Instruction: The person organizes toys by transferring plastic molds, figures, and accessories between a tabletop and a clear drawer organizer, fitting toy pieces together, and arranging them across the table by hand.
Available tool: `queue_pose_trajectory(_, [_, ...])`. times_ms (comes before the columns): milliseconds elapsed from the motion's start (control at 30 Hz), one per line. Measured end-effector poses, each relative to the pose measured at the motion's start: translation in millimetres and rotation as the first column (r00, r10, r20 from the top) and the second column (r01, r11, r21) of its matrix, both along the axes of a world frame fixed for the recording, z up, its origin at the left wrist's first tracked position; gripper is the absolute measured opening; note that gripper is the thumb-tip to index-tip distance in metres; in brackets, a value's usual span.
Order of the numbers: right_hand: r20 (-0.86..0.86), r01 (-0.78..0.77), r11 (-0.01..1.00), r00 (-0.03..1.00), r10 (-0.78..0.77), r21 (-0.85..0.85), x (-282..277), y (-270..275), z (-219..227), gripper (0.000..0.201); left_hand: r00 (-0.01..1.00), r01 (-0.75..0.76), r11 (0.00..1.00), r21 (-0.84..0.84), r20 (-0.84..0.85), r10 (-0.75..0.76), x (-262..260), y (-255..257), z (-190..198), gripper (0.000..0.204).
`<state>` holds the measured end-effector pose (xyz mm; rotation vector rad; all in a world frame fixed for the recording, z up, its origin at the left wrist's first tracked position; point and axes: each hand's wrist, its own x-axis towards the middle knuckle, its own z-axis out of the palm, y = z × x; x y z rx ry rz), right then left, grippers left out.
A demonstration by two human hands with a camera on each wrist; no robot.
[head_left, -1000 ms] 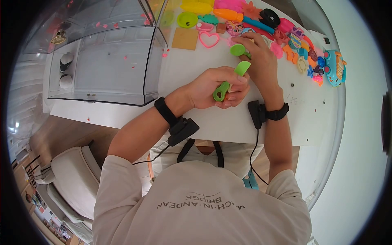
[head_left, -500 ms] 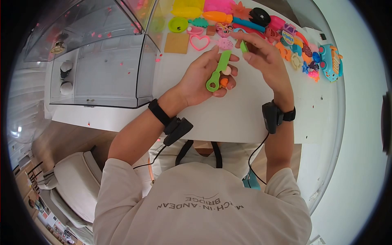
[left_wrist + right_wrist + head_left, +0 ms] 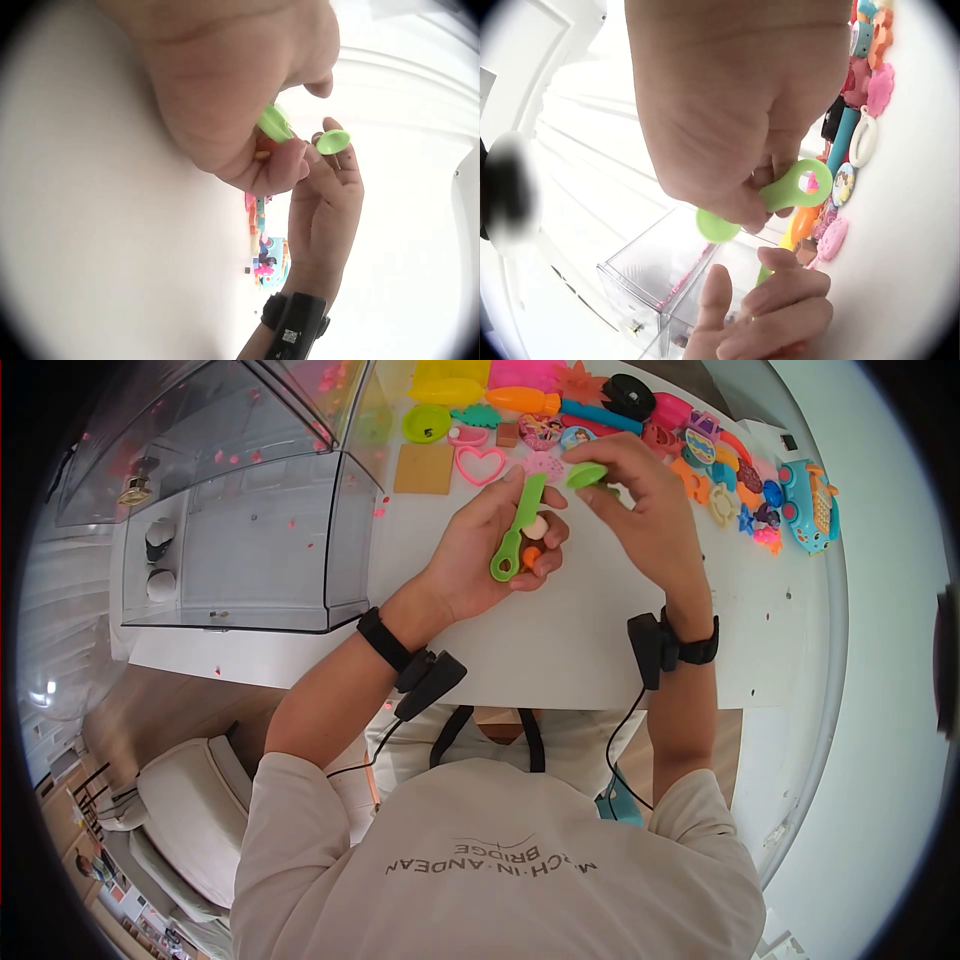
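Across the left hand [image 3: 470, 555] lies a flat green tool [image 3: 524, 517] with a ring-shaped end, and the curled fingers also hold a small white piece [image 3: 537, 528] and an orange piece [image 3: 531, 557]. To its right, the right hand [image 3: 648, 505] pinches a green spoon [image 3: 586, 475] between thumb and fingers, a short way from the left fingertips. The right wrist view shows the spoon's round bowl [image 3: 718, 227] and its holed handle [image 3: 786, 190]. In the left wrist view the left fingers partly cover the green tool [image 3: 275, 124].
A clear plastic case [image 3: 250, 550] stands at the left of the white table [image 3: 540, 650]. Along the far edge lie several toys, with a pink heart ring [image 3: 480, 464], a tan square [image 3: 423, 468] and a green disc [image 3: 427, 423]. A blue toy vehicle [image 3: 806, 507] sits far right.
The left hand has turned and loosened, showing the flat tool and the small pieces in it. Both hands have moved apart, then slightly left; the spoon's bowl has turned into view.
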<state>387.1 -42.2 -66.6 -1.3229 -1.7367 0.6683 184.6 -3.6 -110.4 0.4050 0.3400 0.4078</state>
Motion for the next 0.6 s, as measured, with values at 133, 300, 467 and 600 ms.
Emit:
queue_pose_trajectory(133, [-0.100,0.143,0.989,0.985,-0.140,0.027,13.6,1.6,-0.1,0.028,0.998,0.005,1.000,-0.013,0.065,-0.004,-0.5,0.5,-1.9,0.053])
queue_pose_trajectory(300, [-0.448,0.074,0.984,0.883,-0.140,-0.160,7.6,-5.2,13.6,0.022,0.990,0.017,1.000,0.018,0.138,-0.020,-3.6,0.8,0.3,0.053])
queue_pose_trajectory(467, [0.077,-0.039,0.997,0.996,0.044,-0.064,8.8,-7.4,-18.3,0.023,0.962,0.105,0.990,0.091,0.244,-0.124,-6.4,-1.3,-2.8,0.056])
queue_pose_trajectory(600, [0.160,-0.089,0.987,0.981,0.110,-0.136,4.0,-9.4,-10.3,0.027,0.901,0.312,0.917,0.248,0.229,-0.368,-6.5,-4.7,-4.4,0.055])
